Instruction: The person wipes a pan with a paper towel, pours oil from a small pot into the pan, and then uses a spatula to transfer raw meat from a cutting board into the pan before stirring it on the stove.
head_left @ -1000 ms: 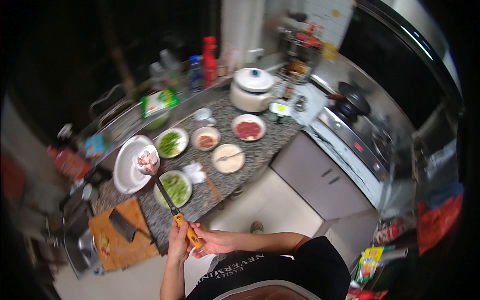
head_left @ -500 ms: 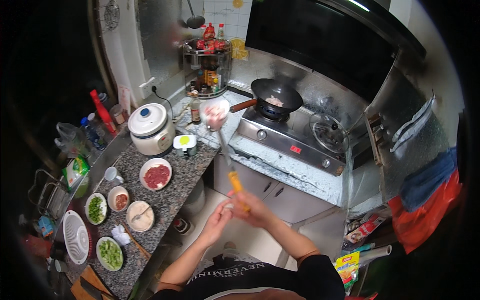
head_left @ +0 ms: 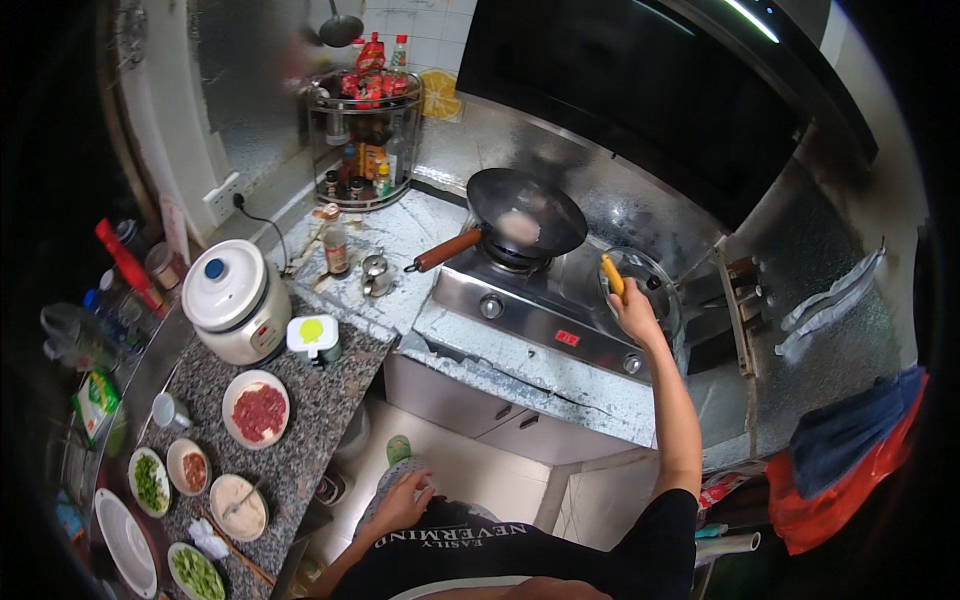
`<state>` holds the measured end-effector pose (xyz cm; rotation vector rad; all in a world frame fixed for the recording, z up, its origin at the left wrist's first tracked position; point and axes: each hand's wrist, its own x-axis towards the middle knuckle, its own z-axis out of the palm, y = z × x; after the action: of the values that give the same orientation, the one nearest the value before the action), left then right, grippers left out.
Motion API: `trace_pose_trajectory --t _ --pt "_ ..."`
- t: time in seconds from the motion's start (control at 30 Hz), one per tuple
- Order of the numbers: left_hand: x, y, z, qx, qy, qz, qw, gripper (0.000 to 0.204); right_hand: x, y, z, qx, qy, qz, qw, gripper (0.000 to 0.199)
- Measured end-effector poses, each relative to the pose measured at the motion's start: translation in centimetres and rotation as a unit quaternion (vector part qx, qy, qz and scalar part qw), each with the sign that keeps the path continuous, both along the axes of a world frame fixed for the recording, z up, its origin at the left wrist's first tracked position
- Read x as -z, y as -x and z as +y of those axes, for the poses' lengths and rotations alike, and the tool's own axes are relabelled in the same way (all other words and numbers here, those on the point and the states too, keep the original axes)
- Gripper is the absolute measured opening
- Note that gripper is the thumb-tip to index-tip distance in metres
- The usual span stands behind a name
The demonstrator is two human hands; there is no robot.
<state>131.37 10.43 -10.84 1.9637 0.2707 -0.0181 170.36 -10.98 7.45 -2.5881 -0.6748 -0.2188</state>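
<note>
Two hands are in our view, well apart from each other. Our right hand (head_left: 634,318) reaches out over the stove (head_left: 560,310) and is closed around the yellow handle (head_left: 612,274) of a utensil; only the handle shows clearly, pointing up and away from the fist toward the wok (head_left: 527,212), and we cannot make out the utensil's working end. Our left hand (head_left: 403,502) hangs low by our body, above the floor, with fingers loosely curled and nothing in it.

The wok sits on the left burner, dark, with something pale inside, its brown handle (head_left: 447,250) pointing left toward the granite surface (head_left: 330,390). A glass lid (head_left: 650,285) lies on the right burner, just behind our right hand.

On the surface to our left stand a white rice cooker (head_left: 232,310), a plate of raw red meat (head_left: 258,410), a bowl of chopped greens (head_left: 150,482), a small bowl of reddish bits (head_left: 190,467) and a bowl of pale sauce (head_left: 238,505). A round rack of bottles (head_left: 362,140) stands in the corner behind the stove.
</note>
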Motion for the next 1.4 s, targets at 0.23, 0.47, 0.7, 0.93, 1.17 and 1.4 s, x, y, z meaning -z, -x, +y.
trace_pose_trajectory --t 0.23,0.47,0.7,0.93,1.17,1.4 --pt "-3.1 -10.4 5.0 0.052 0.010 -0.110 0.993 0.025 0.2 -1.4 5.4 0.012 0.139 -0.021 0.990 0.035" --pt "-9.5 -18.4 11.1 -0.095 0.056 -0.180 0.977 0.010 1.2 -3.9 7.1 0.033 0.216 -0.012 0.976 0.031" --pt "-13.0 -25.3 14.7 -0.157 -0.220 -0.332 0.904 0.029 -4.4 -3.9 6.7 0.040 0.249 -0.084 0.964 0.028" --pt "-11.2 -28.5 14.6 -0.132 -0.173 -0.179 0.959 0.037 -0.3 -6.1 7.9 0.010 0.295 -0.100 0.950 0.029" --pt "-10.8 -29.0 14.8 -0.141 -0.176 -0.175 0.958 0.033 -2.6 -7.9 8.8 0.032 0.231 -0.077 0.970 0.034" --pt "-10.9 -28.9 14.5 -0.143 -0.179 -0.184 0.956 0.032 0.4 -9.8 9.8 0.018 0.248 -0.074 0.966 0.027"
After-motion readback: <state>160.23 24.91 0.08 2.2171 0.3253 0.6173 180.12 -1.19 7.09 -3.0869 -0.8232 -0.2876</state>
